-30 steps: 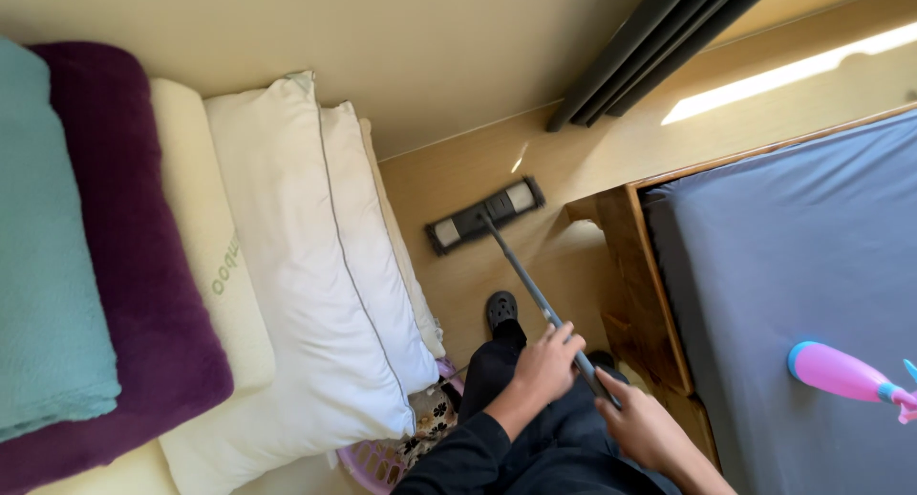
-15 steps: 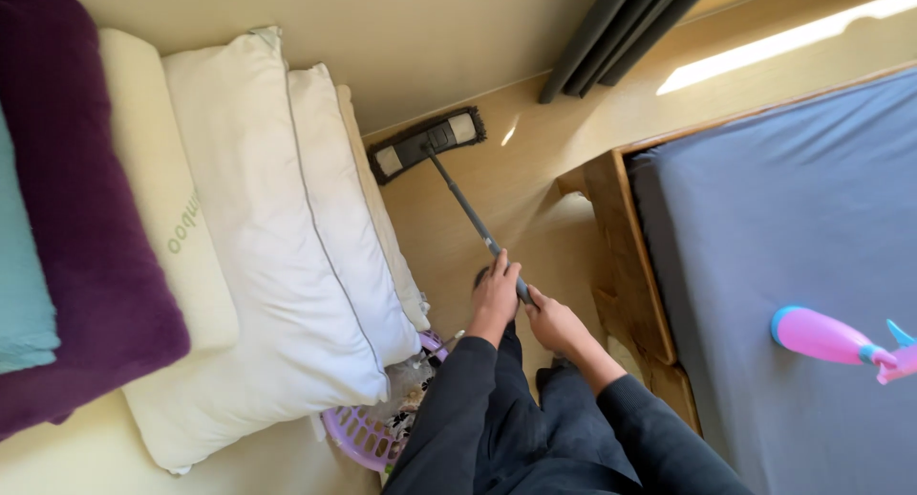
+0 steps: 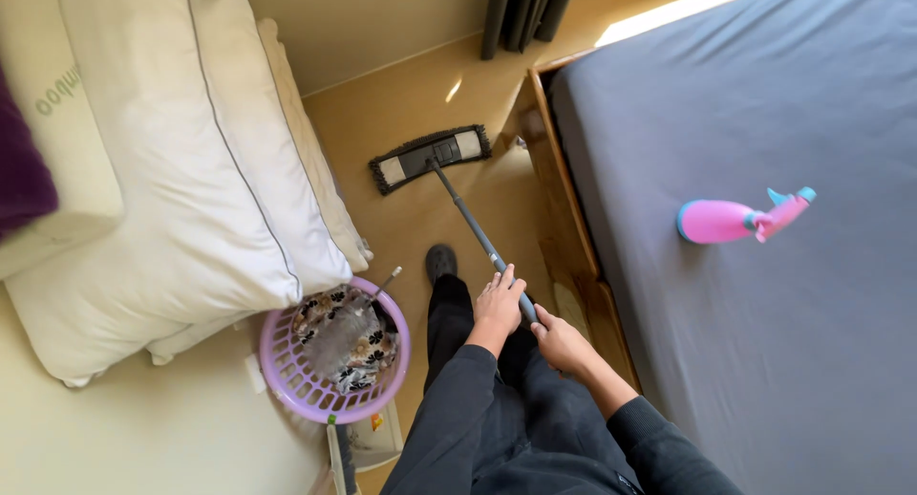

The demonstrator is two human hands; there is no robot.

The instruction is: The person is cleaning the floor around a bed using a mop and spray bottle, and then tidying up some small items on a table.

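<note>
Head view: we hold the mop [image 3: 457, 184] by its handle, left hand [image 3: 499, 304] above right hand [image 3: 559, 344], each grip clamped on the shaft. Its flat head lies on the floor [image 3: 401, 103] far ahead, between the pillows [image 3: 220, 161] left and bed [image 3: 726, 94] right. A pink spray bottle [image 3: 731, 218] rests on the bed.

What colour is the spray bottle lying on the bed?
Pink, with a light blue nozzle and base, in the head view: the spray bottle lies on the grey bed.
</note>
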